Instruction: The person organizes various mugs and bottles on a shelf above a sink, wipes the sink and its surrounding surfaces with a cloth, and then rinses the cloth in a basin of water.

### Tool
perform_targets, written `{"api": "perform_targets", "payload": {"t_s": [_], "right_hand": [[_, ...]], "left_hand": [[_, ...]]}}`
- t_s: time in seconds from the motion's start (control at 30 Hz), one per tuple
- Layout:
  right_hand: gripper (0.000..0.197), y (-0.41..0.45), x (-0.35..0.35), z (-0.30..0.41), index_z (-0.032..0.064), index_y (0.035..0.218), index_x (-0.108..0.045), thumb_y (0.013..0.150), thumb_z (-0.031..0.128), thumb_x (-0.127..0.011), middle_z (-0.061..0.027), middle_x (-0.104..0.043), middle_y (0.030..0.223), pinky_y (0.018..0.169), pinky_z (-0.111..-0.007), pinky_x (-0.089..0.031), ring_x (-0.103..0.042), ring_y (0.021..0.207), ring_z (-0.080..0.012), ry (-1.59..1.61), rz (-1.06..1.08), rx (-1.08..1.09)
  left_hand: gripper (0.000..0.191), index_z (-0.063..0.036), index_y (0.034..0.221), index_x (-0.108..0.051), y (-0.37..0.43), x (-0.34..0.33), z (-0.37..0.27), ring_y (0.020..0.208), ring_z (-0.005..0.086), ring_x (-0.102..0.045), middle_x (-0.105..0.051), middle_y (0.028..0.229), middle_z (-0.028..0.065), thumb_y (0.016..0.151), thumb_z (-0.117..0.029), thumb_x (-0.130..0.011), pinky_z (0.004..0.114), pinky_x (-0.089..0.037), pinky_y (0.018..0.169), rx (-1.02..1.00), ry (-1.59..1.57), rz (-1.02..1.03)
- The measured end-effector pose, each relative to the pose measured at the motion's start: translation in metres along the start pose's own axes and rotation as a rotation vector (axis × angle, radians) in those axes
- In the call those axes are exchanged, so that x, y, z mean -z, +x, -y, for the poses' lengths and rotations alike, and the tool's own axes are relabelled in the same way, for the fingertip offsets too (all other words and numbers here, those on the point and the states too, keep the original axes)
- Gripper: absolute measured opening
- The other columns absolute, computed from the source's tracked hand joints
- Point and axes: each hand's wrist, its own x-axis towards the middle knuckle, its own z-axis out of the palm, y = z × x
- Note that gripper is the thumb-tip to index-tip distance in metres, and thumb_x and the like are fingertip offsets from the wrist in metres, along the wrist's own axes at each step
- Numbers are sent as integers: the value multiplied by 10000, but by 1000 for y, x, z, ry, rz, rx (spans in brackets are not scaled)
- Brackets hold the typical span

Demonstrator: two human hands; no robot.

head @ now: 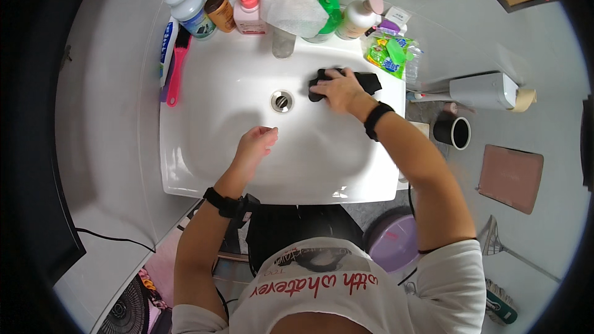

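Observation:
A white washbasin (209,157) lies before me, with a round metal drain (282,101) below the faucet (283,44). At the basin's right side, my right hand (341,90) presses on a crumpled black cloth (369,82); its fingers are slightly blurred and spread over the cloth. My left hand (256,146) hovers over the front middle of the basin, fingers curled loosely together, holding nothing that I can see. A white cloth or tissue (292,7) drapes over the faucet's top and hides the handle.
Along the back rim stand a white bottle (185,7), a brown tube (220,11), a pink pump bottle (249,14), a green pump bottle (328,14) and a cream pump bottle (359,18). A pink brush (176,72) rests left; a green packet (390,55) right. A purple tub (394,243) sits below.

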Motion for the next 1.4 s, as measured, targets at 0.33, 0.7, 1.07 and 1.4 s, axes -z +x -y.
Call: {"api": "perform_targets", "payload": {"t_s": [0.33, 0.7, 1.07, 1.4], "right_hand": [[614, -7, -21, 52, 319, 1432, -258, 859, 205, -446, -36, -146, 1529, 1050, -624, -85, -90, 1405, -287, 132, 470, -207], [421, -18, 5, 148, 193, 1345, -419, 938, 292, -382, -139, -110, 1522, 1107, -520, -156, -129, 1371, -432, 376, 725, 657], [408, 6, 32, 92, 138, 1221, -569, 815, 107, -540, -134, -557, 1230, 1008, -347, -354, -479, 1162, -264, 1389, 513, 24], [684, 111, -40, 166, 143, 1449, -206, 863, 334, -501, -131, -109, 1520, 1031, -666, -82, -85, 1393, -359, 424, -62, -163]], "left_hand": [[311, -96, 1023, -558, -16, 12, 14, 1000, 109, -510, -569, 991, -1, 845, -343, -619, 312, -375, 909, 23, -60, -18], [287, -94, 1012, -563, -37, 49, 15, 981, 114, -520, -579, 989, 3, 856, -330, -614, 312, -384, 900, -101, -254, -205], [236, -108, 1001, -553, -44, 71, 3, 959, 101, -525, -572, 962, -11, 877, -304, -593, 284, -396, 882, -170, -346, -363], [184, -115, 955, -554, -48, 79, 9, 905, 80, -525, -575, 902, -24, 880, -278, -592, 271, -410, 843, -125, -392, -408]]}}
